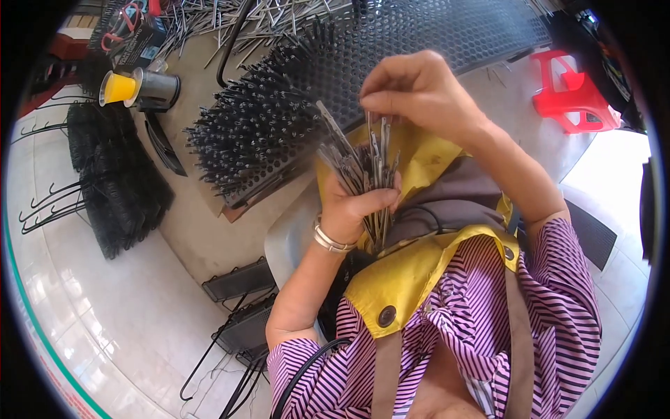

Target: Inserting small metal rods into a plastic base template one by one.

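Note:
My left hand (359,209) is wrapped round a bundle of thin grey metal strips (359,164), held upright in front of my yellow and brown apron. The strips fan apart at their upper ends. Just above the bundle, my right hand (419,91) is closed in a pinch, thumb against fingers, at the tip of one thin strip rising from the bunch. Beyond my left hand stands a dark perforated board (356,80). Its near-left part is packed with many dark rods (255,122) standing upright in the holes.
Loose metal strips (230,24) lie heaped at the back. To the left are a yellow cup (120,89), a grey metal cylinder (157,89) and dark bundles with hooks (115,167). Black mesh racks (244,325) lie lower left. A red plastic stool (576,98) stands at right.

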Demonstrator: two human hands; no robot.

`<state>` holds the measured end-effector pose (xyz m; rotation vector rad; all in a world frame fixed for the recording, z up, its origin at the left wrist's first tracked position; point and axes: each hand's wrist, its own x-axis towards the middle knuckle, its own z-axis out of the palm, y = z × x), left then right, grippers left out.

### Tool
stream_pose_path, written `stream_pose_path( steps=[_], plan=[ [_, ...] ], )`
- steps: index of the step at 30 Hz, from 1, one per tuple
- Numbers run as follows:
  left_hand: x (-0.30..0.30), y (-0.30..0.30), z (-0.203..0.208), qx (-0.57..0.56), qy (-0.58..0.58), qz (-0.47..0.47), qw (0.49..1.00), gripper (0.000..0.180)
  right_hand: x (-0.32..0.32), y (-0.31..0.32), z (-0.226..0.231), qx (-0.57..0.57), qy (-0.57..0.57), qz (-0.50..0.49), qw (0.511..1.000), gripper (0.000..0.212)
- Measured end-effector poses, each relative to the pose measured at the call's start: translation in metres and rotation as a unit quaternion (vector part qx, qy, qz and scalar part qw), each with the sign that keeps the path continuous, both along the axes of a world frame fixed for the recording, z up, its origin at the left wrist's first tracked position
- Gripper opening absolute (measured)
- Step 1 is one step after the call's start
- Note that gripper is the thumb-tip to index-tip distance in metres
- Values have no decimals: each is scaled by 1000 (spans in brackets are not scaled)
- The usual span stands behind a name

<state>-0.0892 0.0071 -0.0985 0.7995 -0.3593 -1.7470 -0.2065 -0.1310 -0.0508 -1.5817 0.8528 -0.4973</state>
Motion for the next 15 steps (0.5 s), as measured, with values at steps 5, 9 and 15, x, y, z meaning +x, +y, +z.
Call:
stream_pose_path(
  steps=[5, 9, 15],
  plan=[
    [0, 1, 1, 16, -28, -6, 999, 54, 3, -6, -2, 7, -91, -97, 991, 10],
    [-1, 1, 2, 30, -17, 12, 999, 62, 9, -29, 8, -197, -149, -190, 950, 12],
    [-1, 3, 0, 35, -15, 17, 999, 60, 39, -38, 16, -468, -153, -200, 847, 8]
  ],
)
